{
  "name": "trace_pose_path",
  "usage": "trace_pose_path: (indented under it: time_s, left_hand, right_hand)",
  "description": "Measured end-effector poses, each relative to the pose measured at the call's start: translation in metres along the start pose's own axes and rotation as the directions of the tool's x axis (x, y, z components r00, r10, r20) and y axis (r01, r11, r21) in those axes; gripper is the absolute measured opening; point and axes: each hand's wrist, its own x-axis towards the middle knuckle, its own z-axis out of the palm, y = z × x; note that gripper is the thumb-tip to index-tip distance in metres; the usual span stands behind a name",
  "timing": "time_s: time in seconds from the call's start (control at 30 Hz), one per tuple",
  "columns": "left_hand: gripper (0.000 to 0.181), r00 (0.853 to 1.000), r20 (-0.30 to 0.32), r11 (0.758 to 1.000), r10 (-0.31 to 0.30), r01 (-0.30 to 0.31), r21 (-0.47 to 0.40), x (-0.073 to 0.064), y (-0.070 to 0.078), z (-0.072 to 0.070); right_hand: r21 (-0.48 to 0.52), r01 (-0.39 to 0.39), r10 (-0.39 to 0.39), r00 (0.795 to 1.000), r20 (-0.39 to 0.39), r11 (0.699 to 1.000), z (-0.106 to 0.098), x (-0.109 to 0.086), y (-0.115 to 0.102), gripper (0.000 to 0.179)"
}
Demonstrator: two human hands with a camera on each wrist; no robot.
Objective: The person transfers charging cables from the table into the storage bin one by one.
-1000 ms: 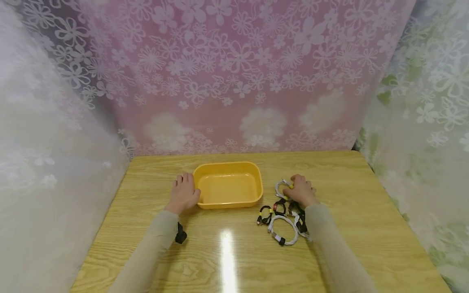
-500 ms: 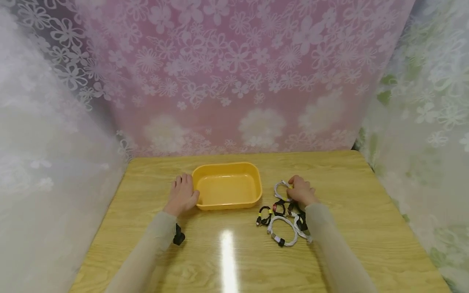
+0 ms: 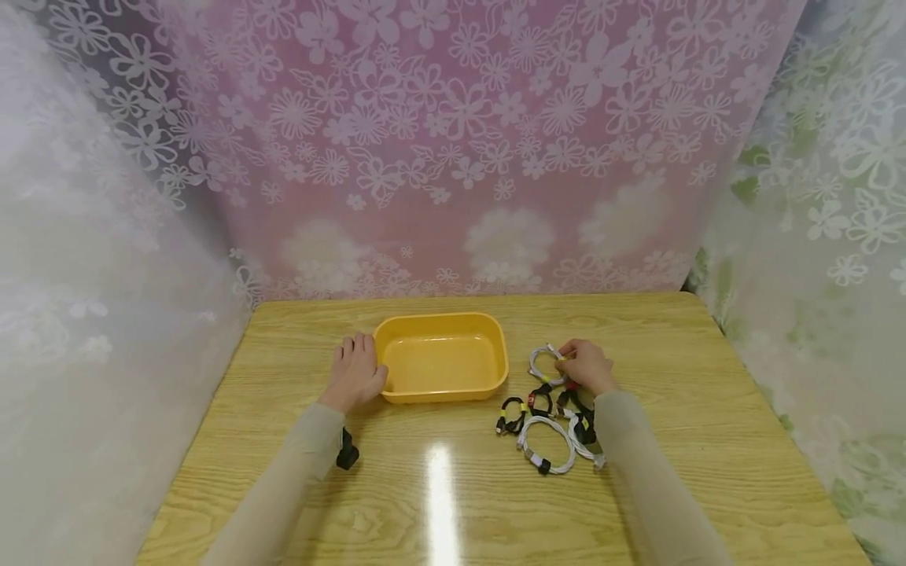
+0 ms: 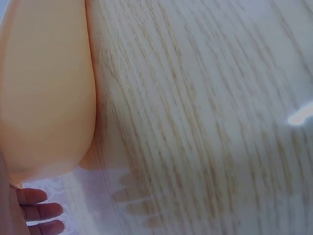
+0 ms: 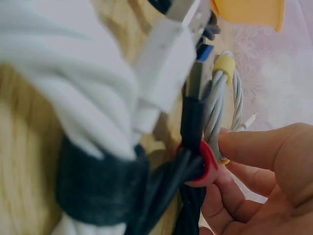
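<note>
A yellow plastic tub (image 3: 444, 377) stands on the wooden table. My left hand (image 3: 354, 373) holds its left end, thumb over the rim and fingers outside; in the left wrist view, fingertips (image 4: 46, 211) show past the tub's wall (image 4: 46, 93). To the tub's right, my right hand (image 3: 587, 366) pinches a coiled light-grey cable (image 3: 538, 365) with yellow ties at its right side. The right wrist view shows thumb and fingers (image 5: 252, 147) on this coil (image 5: 217, 105), behind a black cable with a red tie (image 5: 209, 169).
Nearer me lie more coiled cables: a white one with a black strap (image 3: 546, 470), a small black one with yellow ties (image 3: 511, 417), and a black one with a red tag (image 3: 540, 402). Another white coil (image 3: 584, 448) and black cables lie partly beneath my right forearm. Floral curtains (image 3: 453, 157) enclose the table.
My right hand has shifted slightly and turned at the grey coil, its fingers now closer together on the coil's right side. The left hand and tub stay nearly in place.
</note>
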Motion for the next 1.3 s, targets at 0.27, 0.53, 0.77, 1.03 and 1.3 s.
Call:
trace_pose_path:
  time_s: [0.27, 0.53, 0.77, 1.03, 1.3]
  left_hand:
    - [0.033, 1.0, 0.001, 1.0, 0.005, -0.005, -0.006, 0.0, 0.0, 0.0]
    - [0.034, 1.0, 0.016, 1.0, -0.005, 0.005, 0.001, 0.0, 0.001, -0.001]
    - [0.03, 1.0, 0.006, 1.0, 0.0, 0.0, -0.005, -0.001, 0.001, -0.002]
    - [0.032, 1.0, -0.01, 1.0, 0.01, -0.01, -0.005, -0.001, 0.0, 0.001]
    - [0.031, 1.0, -0.001, 1.0, -0.001, 0.001, 0.004, 0.0, -0.002, 0.001]
  right_hand:
    - [-0.001, -0.015, 0.015, 1.0, -0.026, 1.0, -0.008, -0.003, -0.008, 0.028]
    - [0.059, -0.02, 0.023, 0.998, -0.056, 0.998, -0.018, -0.008, -0.028, 0.029]
    - [0.073, -0.01, 0.015, 0.998, -0.058, 0.997, -0.022, -0.012, -0.042, 0.029]
    - [0.086, 0.014, -0.009, 0.998, -0.06, 0.996, -0.025, -0.016, -0.059, 0.031]
    - [0.056, 0.004, -0.001, 0.998, -0.057, 0.998, -0.024, -0.02, -0.083, 0.031]
